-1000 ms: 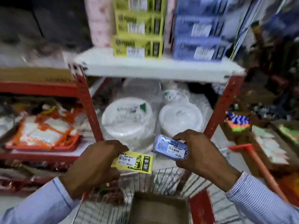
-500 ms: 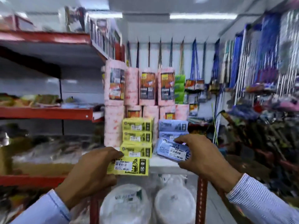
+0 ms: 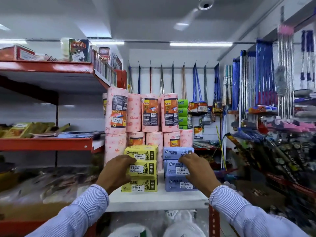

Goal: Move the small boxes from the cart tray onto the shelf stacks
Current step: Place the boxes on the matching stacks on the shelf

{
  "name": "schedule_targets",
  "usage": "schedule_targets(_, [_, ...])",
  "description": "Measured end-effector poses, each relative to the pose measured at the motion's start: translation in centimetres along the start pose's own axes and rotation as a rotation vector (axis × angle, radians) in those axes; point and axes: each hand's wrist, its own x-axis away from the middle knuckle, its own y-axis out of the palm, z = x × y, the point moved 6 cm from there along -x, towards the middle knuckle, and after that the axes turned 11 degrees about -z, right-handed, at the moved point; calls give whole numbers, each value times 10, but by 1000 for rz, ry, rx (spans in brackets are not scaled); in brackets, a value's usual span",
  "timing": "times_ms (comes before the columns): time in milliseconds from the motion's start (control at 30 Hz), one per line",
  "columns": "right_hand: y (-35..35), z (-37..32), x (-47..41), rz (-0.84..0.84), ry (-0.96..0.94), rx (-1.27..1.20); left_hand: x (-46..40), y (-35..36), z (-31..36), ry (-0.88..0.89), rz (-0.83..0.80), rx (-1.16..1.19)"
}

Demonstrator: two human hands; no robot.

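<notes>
Your left hand grips a yellow Miracle box by its left end, fingers over the top and thumb beneath, level with the middle of the yellow stack near the front edge of the white shelf. Your right hand holds a blue Miracle box by its right end against the blue stack just beside it. Pink Gala kitchen towel rolls stand behind both stacks.

My left hand has a yellow box, black print; my right hand a pale blue box, white labels on both. Behind my grip, pink patterned rolls. My sleeves: light blue, fine stripes. Beneath, white shelf.
</notes>
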Motion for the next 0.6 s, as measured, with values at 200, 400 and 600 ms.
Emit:
schedule_targets(200, [27,5,-19,17,-2,35,-19,23,-12,-23,-56,-29])
schedule_targets(400, [33,11,-27,15,2,7,-27,32,-19,-33,-71,-17])
schedule_targets(600, [36,18,-28,-22,35,-36,-30,37,-22,-68,-76,1])
